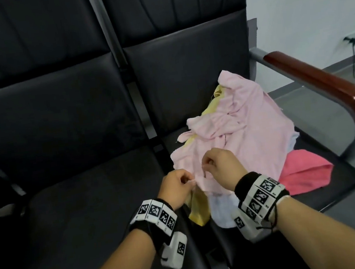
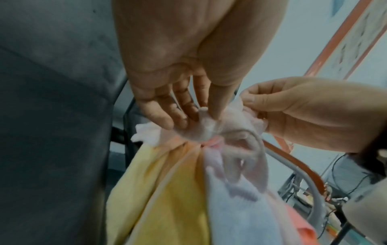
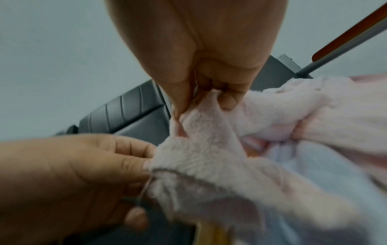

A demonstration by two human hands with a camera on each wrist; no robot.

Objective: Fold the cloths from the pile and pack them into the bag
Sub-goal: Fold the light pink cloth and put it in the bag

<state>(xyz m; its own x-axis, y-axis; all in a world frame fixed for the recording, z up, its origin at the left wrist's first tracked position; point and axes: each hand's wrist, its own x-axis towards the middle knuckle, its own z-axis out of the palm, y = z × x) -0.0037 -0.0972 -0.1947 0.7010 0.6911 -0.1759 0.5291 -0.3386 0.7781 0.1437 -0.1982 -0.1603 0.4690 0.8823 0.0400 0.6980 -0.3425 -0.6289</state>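
A pile of cloths lies on the right seat, with a pale pink cloth [image 1: 245,126] on top. Under it show a yellow cloth [image 1: 198,207], a light blue cloth [image 1: 222,209] and a bright pink cloth [image 1: 304,172]. My left hand [image 1: 183,184] pinches the near edge of the pale pink cloth [image 2: 207,126] between thumb and fingers. My right hand [image 1: 213,163] pinches the same edge [image 3: 201,132] a little to the right. Both hands are close together at the pile's front. No bag is in view.
The pile sits on a black padded bench seat [image 1: 325,183] with a wooden armrest [image 1: 327,84] on a grey metal frame at the right. A second black seat [image 1: 86,201] lies to the left. A cable [image 1: 354,56] hangs from a wall socket.
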